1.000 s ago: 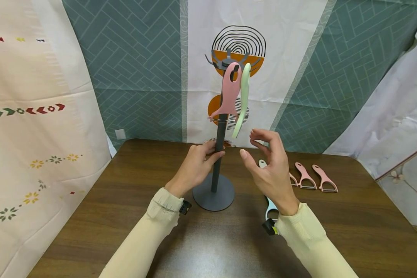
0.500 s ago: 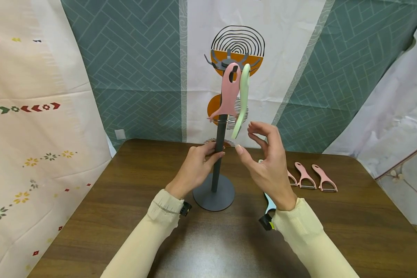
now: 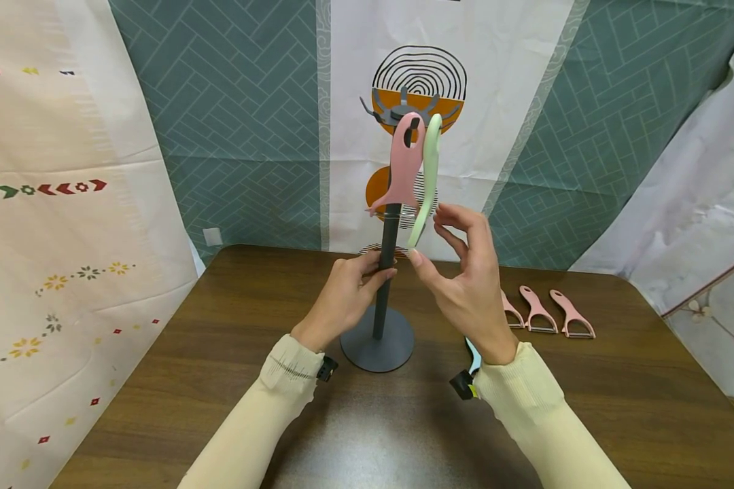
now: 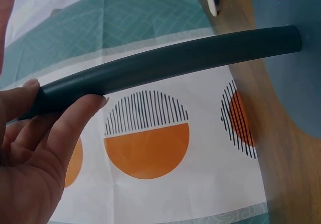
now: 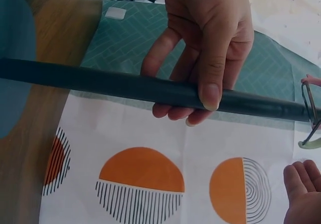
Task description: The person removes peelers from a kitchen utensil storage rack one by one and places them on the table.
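Note:
A dark grey stand (image 3: pixel 384 299) rises from a round base, with hooks at its top. My left hand (image 3: pixel 339 295) grips its pole low down, thumb in front and fingers behind; the left wrist view also shows this grip on the pole (image 4: pixel 165 63). From one hook hangs a pink peeler (image 3: pixel 404 170), its blade end facing down. Beside it a light green peeler (image 3: pixel 430 170) hangs edge-on. My right hand (image 3: pixel 471 285) is just right of the green peeler's lower end, fingers bent loosely and thumb apart, the thumb tip right below that end.
Several bare hooks (image 3: pixel 433 103) fan out from the stand's top. On the wooden table (image 3: pixel 232 326) at right lie pink peelers (image 3: pixel 538 312) in a row. A light blue peeler (image 3: pixel 474 356) lies partly hidden behind the right wrist. Patterned cloth (image 3: pixel 245 136) hangs behind the table.
My right hand has moved up and left, bringing its fingertips to the green peeler's lower end. The left hand keeps its grip on the pole, and the hanging peelers stay on their hooks.

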`<state>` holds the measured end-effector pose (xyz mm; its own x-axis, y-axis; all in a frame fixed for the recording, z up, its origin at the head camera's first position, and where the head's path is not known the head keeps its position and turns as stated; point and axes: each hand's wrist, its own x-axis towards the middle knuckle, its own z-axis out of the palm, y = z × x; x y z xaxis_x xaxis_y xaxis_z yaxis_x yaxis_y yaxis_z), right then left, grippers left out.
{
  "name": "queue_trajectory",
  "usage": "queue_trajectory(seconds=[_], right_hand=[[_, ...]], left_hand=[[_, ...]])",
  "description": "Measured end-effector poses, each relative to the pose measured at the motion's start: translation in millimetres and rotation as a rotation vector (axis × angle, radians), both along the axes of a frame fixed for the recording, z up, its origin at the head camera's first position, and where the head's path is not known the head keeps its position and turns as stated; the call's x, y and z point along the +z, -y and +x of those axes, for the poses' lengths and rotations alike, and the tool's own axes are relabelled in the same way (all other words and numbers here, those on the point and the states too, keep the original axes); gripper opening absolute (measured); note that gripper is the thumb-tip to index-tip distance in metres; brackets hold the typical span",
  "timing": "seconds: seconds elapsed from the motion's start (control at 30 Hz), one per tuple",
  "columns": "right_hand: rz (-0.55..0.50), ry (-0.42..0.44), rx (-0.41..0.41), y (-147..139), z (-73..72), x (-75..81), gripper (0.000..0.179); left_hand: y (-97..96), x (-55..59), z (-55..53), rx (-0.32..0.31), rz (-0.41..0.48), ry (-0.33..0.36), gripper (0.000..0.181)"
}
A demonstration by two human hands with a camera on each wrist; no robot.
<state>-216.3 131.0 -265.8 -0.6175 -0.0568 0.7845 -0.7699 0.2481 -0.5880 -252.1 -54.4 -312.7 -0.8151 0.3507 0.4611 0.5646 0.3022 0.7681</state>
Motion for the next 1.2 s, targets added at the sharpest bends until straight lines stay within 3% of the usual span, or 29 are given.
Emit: queue_trajectory(seconds=[0.5, 1.2], right_hand=[[-0.013, -0.037, 0.070, 7.7, -4.3, 6.4, 0.064], [-0.039, -0.058, 0.053, 9.2, -0.6, 8.6, 0.062]], left_hand=[[0.6, 0.2, 1.1, -0.019, 0.014, -0.004, 0.022], [-0.6, -1.8, 2.8, 0.004, -0.003, -0.010, 0.020]])
